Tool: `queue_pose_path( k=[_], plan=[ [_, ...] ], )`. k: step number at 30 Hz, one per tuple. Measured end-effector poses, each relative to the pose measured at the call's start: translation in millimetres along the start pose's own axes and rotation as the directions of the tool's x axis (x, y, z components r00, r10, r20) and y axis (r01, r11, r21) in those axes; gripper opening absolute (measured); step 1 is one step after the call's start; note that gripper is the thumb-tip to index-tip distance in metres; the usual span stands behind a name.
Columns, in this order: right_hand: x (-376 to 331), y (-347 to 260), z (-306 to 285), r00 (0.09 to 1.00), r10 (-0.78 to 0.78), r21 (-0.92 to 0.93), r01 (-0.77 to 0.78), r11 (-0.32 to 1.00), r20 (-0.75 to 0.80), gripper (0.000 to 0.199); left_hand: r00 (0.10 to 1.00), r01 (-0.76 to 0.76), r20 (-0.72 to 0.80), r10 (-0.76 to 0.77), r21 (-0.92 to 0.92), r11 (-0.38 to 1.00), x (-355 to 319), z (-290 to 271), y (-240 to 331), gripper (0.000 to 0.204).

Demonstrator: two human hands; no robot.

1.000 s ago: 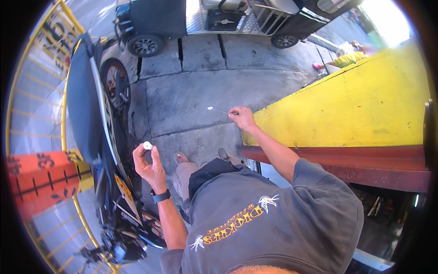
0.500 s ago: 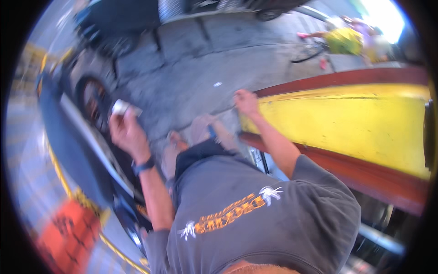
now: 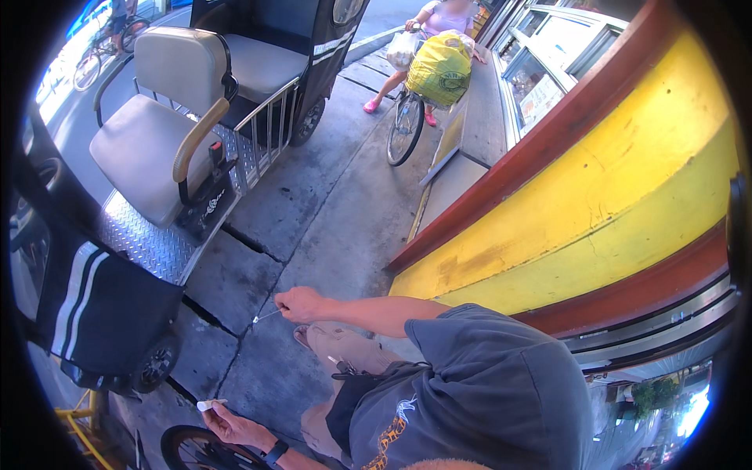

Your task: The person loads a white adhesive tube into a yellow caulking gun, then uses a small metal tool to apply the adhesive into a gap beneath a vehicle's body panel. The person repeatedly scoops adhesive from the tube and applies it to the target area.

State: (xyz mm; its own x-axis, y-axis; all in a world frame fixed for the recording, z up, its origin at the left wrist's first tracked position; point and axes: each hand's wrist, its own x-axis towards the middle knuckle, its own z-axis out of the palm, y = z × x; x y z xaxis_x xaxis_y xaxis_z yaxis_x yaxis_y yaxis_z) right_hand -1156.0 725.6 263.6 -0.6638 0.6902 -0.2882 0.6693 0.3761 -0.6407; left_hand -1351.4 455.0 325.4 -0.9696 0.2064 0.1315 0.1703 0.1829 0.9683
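Both hands pinched shut: right hand (image 3: 298, 303) grips a thin white stick (image 3: 266, 316) over the cracked pavement (image 3: 329, 211); left hand (image 3: 233, 427) holds a small white piece (image 3: 208, 405).

Grey padded cart seat (image 3: 145, 149) with tan armrest, mounted on diamond-plate metal deck (image 3: 149, 243). Cracked concrete pavement (image 3: 329, 211) below. Yellow wall with red trim (image 3: 595, 196) at right. Bicycle (image 3: 407, 125) carrying bulging yellow bag (image 3: 439, 66) beyond, near glass-fronted display cases (image 3: 540, 70).
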Motion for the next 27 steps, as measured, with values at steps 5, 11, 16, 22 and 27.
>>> queue_pose_path(
  k=[5, 11, 16, 22, 27],
  plan=[
    [112.5, -9.2, 9.1, 0.997, -0.079, -0.12, 0.08, 0.99, 0.015, 0.021, 0.984, 0.124, 0.151, -0.097, -0.185, 0.975, 67.1, 73.6, -27.8, 0.022],
    [220.9, 76.5, 98.8, 0.999, -0.037, -0.157, 0.04, 0.987, 0.024, 0.024, 0.985, 0.117, 0.159, -0.072, -0.291, 0.95, 135.6, 141.3, -117.7, 0.029],
    [307.6, 111.2, 233.7, 0.985, -0.15, -0.205, 0.165, 0.965, 0.084, 0.021, 0.988, 0.152, 0.026, -0.151, -0.259, 0.954, 189.3, 135.1, -262.7, 0.027],
    [399.4, 109.6, 383.8, 0.95, -0.176, -0.348, 0.261, 0.901, 0.257, 0.021, 0.982, 0.138, -0.086, -0.169, -0.287, 0.948, 208.6, 125.4, -372.2, 0.026],
    [464.5, 104.6, 481.1, 0.926, -0.225, -0.44, 0.345, 0.829, 0.302, 0.024, 0.976, 0.122, -0.14, -0.166, -0.279, 0.953, 216.0, 107.4, -421.1, 0.025]
  ],
)
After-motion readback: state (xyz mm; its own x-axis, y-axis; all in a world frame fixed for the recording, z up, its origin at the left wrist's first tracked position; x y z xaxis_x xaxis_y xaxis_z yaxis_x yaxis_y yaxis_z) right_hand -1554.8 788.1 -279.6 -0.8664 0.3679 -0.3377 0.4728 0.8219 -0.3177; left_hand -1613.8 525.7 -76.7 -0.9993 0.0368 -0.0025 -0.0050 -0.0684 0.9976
